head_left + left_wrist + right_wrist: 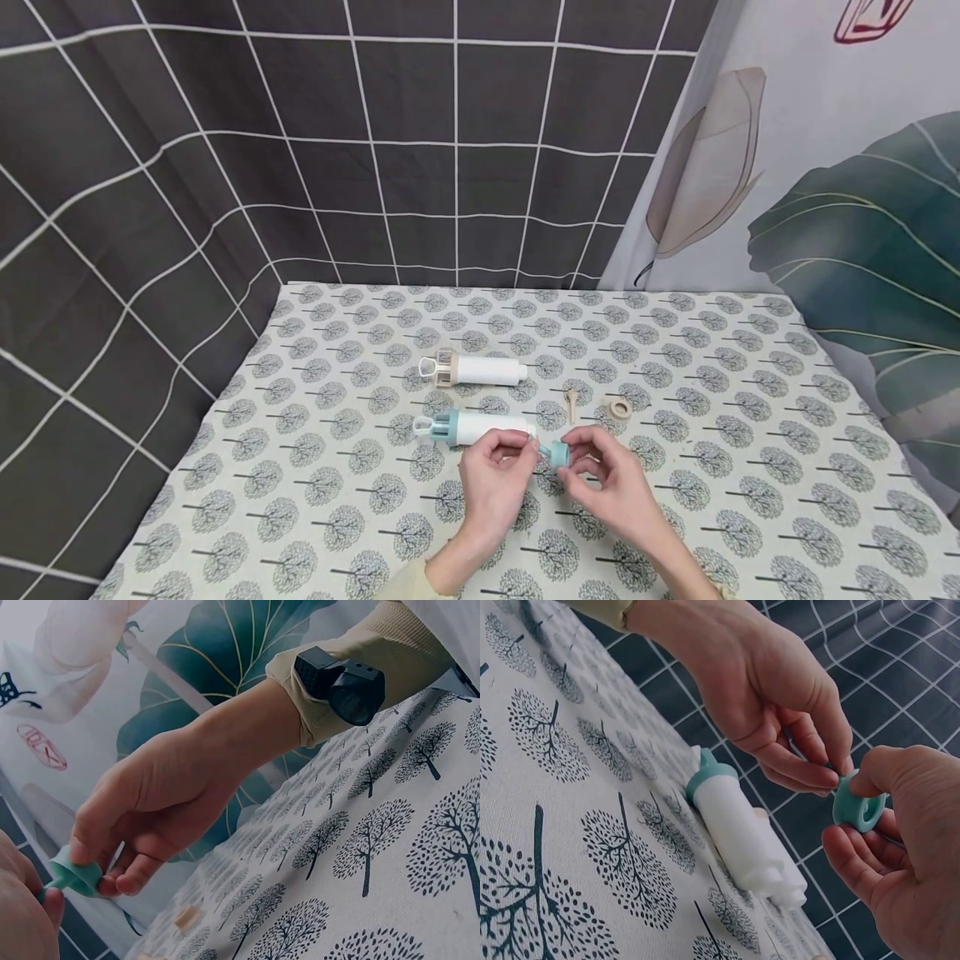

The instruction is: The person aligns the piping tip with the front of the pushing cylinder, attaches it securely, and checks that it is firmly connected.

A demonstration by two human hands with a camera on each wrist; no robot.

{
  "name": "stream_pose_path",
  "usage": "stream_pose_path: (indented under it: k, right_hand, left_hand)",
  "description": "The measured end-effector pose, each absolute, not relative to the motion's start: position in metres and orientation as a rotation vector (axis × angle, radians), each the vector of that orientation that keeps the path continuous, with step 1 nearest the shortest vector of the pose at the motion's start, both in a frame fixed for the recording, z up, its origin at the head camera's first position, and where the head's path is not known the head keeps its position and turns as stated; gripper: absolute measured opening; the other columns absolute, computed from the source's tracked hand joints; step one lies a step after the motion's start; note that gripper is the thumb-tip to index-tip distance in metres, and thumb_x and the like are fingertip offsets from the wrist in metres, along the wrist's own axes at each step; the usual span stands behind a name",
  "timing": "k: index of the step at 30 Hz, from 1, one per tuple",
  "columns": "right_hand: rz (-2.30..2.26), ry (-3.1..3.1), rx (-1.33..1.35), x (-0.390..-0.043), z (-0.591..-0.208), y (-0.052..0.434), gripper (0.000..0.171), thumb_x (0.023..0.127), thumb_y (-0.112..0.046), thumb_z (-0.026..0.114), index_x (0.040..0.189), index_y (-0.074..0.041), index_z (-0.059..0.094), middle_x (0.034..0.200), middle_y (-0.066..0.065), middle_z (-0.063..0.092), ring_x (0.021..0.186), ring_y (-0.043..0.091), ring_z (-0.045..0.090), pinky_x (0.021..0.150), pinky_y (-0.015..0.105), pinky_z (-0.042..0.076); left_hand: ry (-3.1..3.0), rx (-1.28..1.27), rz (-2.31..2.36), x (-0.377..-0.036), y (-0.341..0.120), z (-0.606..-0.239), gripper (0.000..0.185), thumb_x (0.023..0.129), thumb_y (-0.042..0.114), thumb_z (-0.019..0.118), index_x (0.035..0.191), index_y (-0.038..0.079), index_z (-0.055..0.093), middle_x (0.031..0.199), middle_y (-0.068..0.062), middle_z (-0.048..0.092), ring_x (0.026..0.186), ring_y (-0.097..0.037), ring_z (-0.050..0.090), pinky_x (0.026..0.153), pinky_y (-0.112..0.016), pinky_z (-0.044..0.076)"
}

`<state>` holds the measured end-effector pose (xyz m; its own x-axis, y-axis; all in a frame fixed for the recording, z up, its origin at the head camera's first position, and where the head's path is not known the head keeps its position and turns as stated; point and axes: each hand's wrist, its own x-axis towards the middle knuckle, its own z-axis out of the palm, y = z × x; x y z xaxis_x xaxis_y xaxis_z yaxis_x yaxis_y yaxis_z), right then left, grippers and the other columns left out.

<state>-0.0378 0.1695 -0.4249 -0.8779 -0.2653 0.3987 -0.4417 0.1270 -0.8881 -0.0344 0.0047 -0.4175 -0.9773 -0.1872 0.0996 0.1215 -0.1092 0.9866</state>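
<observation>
ring (558,452) btwn hands, tube (480,426) behind

A tree-print tablecloth (300,500) meets dark grid-lined walls (225,167) (leaf-patterned curtain (847,217) at right).

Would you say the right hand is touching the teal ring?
Touching. The right wrist view shows the right hand pinching the teal ring between thumb and fingers.

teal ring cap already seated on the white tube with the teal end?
No: the right hand pinches the small teal ring cap in the air, apart from the white plastic tube with the teal end on the cloth.
</observation>
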Motion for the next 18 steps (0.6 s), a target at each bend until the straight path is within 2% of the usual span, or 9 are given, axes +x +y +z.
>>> stream_pose_path:
  k: [7,18]
  right_hand:
    - [1.882,-2.202,0.729,-0.0397,-0.4264,0.1662,0.037,0.076,0.021,0.067,0.109,0.009,0.057,0.094,0.016,0.062,0.082,0.02,0.063,0.074,0.024,0.056]
    - [1.895,-2.208,0.689,-0.0398,-0.4276,0.166,0.04,0.075,0.022,0.069,0.11,0.009,0.056,0.097,0.018,0.061,0.086,0.017,0.062,0.075,0.024,0.056]
  left_hand:
    - [-1.968,0.089,-2.208,-0.0319,0.0049,-0.4158,0.011,0.082,-0.005,0.074,0.09,-0.002,0.069,0.084,-0.005,0.071,0.074,-0.017,0.068,0.063,-0.024,0.056]
    - [-1.925,0.066,-2.299,-0.0299,0.005,-0.4159,0.013,0.08,-0.007,0.074,0.092,-0.005,0.068,0.089,-0.013,0.07,0.075,-0.018,0.068,0.068,-0.027,0.057]
